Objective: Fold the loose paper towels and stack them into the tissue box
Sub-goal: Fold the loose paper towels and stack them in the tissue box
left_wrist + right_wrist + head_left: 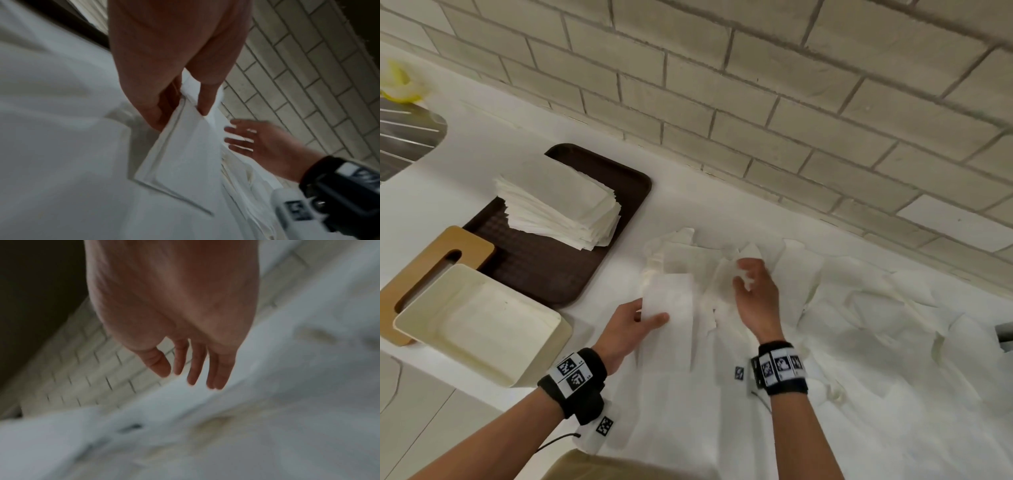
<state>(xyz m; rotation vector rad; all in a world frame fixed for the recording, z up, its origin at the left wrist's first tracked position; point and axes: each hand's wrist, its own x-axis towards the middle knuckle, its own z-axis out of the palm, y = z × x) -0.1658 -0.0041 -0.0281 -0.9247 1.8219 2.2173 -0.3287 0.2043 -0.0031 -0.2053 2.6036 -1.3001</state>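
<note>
My left hand [643, 317] [180, 104] pinches a folded white paper towel [671, 305] [185, 154] between thumb and fingers, a little above the counter. My right hand [753, 287] [191, 369] [246, 141] hovers open with straight fingers over the loose paper towels [859, 308] [226, 426] spread on the counter to the right. A stack of folded towels [558, 205] lies on a dark brown tray [541, 263]. The cream tissue box [479, 325] stands open and empty at the left, with its wooden slotted lid [424, 270] beside it.
A tiled wall [756, 102] runs behind the white counter [688, 198]. A metal sink drainer [404, 137] and a yellow cloth [397, 82] sit at the far left. The counter's front edge is near my body.
</note>
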